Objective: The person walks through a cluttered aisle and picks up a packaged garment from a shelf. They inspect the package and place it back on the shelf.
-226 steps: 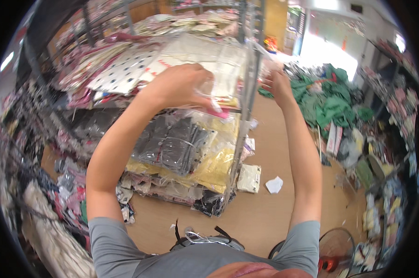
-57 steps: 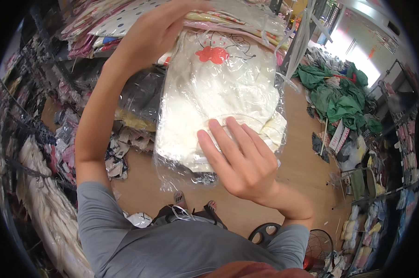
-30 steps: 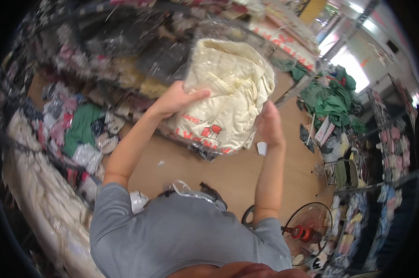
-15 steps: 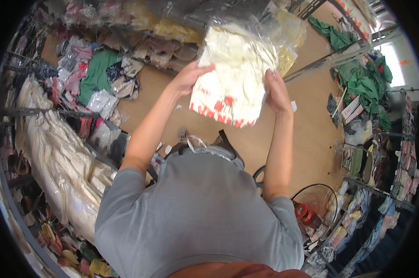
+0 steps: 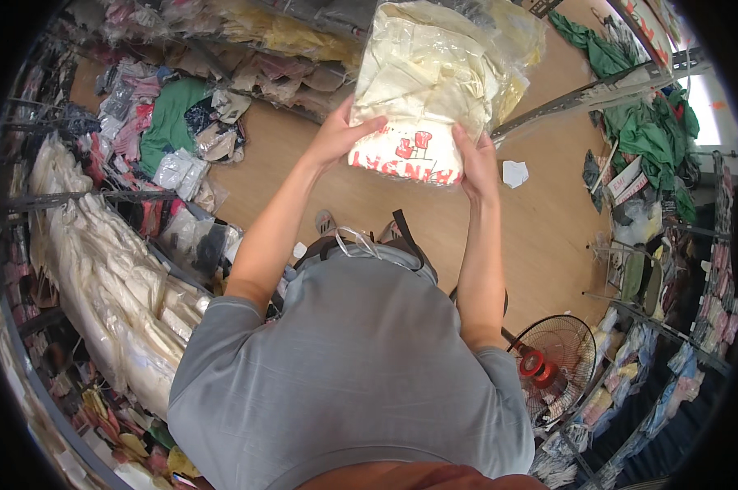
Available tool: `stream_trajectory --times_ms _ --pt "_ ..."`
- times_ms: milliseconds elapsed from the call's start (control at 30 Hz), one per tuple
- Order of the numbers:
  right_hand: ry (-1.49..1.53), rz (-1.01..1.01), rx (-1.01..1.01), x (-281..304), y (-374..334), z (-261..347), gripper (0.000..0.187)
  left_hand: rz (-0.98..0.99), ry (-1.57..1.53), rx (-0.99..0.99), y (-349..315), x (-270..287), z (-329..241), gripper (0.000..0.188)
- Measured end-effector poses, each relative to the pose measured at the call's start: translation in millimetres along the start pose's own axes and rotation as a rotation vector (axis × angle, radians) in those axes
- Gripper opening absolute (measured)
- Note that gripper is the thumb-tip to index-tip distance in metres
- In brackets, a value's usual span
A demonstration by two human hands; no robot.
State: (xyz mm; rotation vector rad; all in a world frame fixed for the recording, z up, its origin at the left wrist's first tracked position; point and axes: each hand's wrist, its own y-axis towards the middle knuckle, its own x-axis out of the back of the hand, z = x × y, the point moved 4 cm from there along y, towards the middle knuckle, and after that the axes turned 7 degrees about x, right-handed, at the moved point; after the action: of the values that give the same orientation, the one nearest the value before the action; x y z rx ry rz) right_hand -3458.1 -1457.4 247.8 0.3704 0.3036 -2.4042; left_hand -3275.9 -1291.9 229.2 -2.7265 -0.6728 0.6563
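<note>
Between my two hands is a folded cream garment in a clear plastic bag point(image 5: 422, 90), with red print along its near edge. My left hand point(image 5: 340, 139) grips its left side, thumb on top and the other fingers hidden beneath. On the right side my right hand point(image 5: 477, 162) holds it the same way, the thumb lying along the edge. The package is held out in front of me at the top of the view, close to the shelves of bagged clothes point(image 5: 295, 82).
Heaped garments with a green cloth point(image 5: 173, 126) lie at the left. Long cream plastic-wrapped goods point(image 5: 107, 269) fill the left rack. A standing fan point(image 5: 548, 367) is at the lower right. More green cloth point(image 5: 646, 139) hangs at the right; a white paper scrap point(image 5: 515, 173) lies on the floor.
The bagged garment has moved away from my body, toward the shelves, and sits straighter. Both my hands keep hold of it, and its printed edge shows more clearly.
</note>
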Motion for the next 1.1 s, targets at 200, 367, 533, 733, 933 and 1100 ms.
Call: stream_trajectory --times_ms 200,367,533,733,933,1100 --pt "-0.436 0.147 -0.015 30.7 -2.6 -47.0 0.037 0.141 0.327 0.322 2.1 14.9 49.6 0.041" --pt "-0.274 0.07 0.092 9.5 -0.8 -15.0 0.037 -0.027 0.316 0.002 0.5 15.8 37.2 0.039" --pt "-0.234 0.257 -0.177 0.6 -9.9 -14.8 0.034 -0.01 0.01 -0.158 0.2 8.4 26.3 0.037" --pt "-0.192 0.185 0.063 2.7 -0.3 -8.6 0.025 -0.136 0.198 -0.244 -6.9 10.8 1.2 0.028" --pt "-0.264 0.179 0.015 3.1 -4.5 -12.3 0.025 -0.041 0.296 -0.179 -15.8 12.3 7.2 0.029" --pt "-0.205 0.153 0.037 0.0 -19.4 -1.3 0.031 -0.037 0.283 -0.268 -28.9 5.7 -14.4 0.034"
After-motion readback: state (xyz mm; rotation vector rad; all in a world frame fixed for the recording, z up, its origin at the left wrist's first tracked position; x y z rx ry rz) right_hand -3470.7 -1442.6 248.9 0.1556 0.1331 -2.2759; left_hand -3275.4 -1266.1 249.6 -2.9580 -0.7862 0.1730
